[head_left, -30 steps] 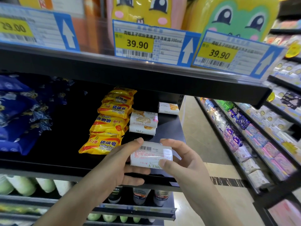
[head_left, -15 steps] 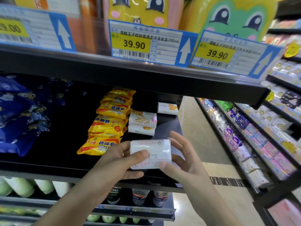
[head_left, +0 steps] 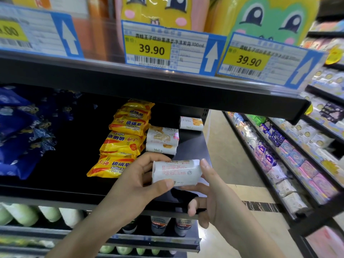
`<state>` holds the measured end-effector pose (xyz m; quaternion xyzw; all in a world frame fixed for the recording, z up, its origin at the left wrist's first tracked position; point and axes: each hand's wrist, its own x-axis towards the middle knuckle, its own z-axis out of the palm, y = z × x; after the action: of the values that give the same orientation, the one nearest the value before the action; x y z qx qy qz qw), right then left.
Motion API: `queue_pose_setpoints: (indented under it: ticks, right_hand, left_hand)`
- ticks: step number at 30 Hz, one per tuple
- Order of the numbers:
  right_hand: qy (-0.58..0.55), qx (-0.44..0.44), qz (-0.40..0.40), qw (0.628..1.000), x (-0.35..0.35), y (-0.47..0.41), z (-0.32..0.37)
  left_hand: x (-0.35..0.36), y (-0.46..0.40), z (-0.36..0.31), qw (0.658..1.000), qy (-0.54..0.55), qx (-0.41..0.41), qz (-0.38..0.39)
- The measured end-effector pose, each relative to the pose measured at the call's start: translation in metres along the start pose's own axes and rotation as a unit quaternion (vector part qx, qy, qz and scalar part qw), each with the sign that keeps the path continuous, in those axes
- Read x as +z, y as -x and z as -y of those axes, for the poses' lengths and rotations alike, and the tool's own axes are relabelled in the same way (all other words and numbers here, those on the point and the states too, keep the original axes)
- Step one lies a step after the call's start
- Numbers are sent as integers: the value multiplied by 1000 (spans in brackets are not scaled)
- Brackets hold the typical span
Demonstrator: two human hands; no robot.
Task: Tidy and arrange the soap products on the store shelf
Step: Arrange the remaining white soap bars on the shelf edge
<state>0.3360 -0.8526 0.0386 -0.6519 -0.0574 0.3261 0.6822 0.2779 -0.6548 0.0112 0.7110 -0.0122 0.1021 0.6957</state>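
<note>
A white wrapped soap bar point(head_left: 176, 172) with red print is held in front of the black shelf point(head_left: 55, 185). My left hand point(head_left: 135, 181) grips its left end, thumb underneath. My right hand point(head_left: 210, 194) holds its right end with fingers below. Behind it two white soap bars point(head_left: 162, 140) lie stacked, and one more white bar point(head_left: 191, 123) lies near the shelf's back right. A row of yellow sulfur soap packs point(head_left: 121, 144) runs front to back just left of them.
Blue packets point(head_left: 16, 131) lie at the shelf's left. The upper shelf edge point(head_left: 149, 84) with price tags point(head_left: 167, 49) overhangs. Pale green bottles point(head_left: 22, 215) stand on the shelf below. Another rack of packaged goods point(head_left: 290, 155) lines the aisle to the right.
Both hands have turned the white bar over, so the barcode side gave way to the side with red print, and it has moved slightly right.
</note>
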Motion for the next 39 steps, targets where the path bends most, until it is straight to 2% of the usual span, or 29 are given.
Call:
queue_pose_setpoints:
  ticks: [11, 20, 28, 34, 37, 39]
  right_hand:
    - [-14, -15, -1, 1000, 6, -6, 4]
    - [-91, -45, -18, 995, 5, -12, -2]
    - [-109, -77, -12, 991, 1, -12, -5]
    - [-71, -118, 0, 990, -1, -10, -10]
    - [-40, -154, 10, 987, -1, -9, -14]
    - [-13, -181, 28, 983, -2, -9, -16]
  left_hand:
    - [-1, 1, 4, 999, -12, 32, 34]
    - [1, 2, 8, 999, -14, 34, 9]
    - [-5, 4, 9, 999, 15, -47, -8]
    - [-5, -4, 4, 978, 137, -147, -64]
    - [-5, -7, 3, 971, 125, -192, -68]
    - [-4, -7, 3, 974, 110, -192, -54]
